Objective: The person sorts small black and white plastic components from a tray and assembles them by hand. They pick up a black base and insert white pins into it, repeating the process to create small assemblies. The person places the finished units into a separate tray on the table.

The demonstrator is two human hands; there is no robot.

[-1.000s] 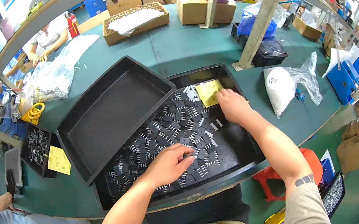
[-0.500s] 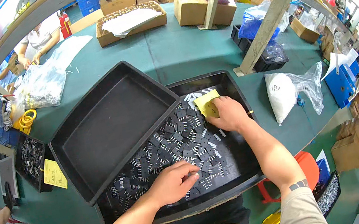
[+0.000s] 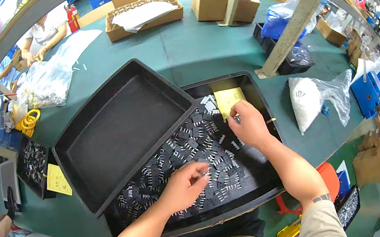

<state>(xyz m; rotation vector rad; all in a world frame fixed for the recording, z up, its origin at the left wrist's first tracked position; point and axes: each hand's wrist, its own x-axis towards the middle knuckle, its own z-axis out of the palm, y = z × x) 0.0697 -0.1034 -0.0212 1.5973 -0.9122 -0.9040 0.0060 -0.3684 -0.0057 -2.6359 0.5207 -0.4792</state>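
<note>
A large black tray (image 3: 260, 179) in front of me holds many small black parts with pale metal pins (image 3: 217, 176). Over these parts hovers my left hand (image 3: 185, 185), half curled, a gap between thumb and fingers and nothing visible in it. My right hand (image 3: 250, 126) is at the tray's far right, thumb and forefinger apart, just below a yellow paper slip (image 3: 228, 99). That slip leans by the far wall, beside several small white strips (image 3: 208, 104). A second, bare black tray (image 3: 122, 135) lies askew across the first tray's left part.
At left stand a small black bin (image 3: 35, 167) of metal pieces and another yellow slip (image 3: 58, 179). A clear bag of white material (image 3: 307, 101) lies at right. Metal posts (image 3: 305, 9) and cardboard boxes (image 3: 143, 18) line the far side. Another person (image 3: 43, 35) works at far left.
My right hand has let go of the yellow slip and drawn back slightly toward me. The slip now rests by the tray's far wall. My left hand has hardly moved.
</note>
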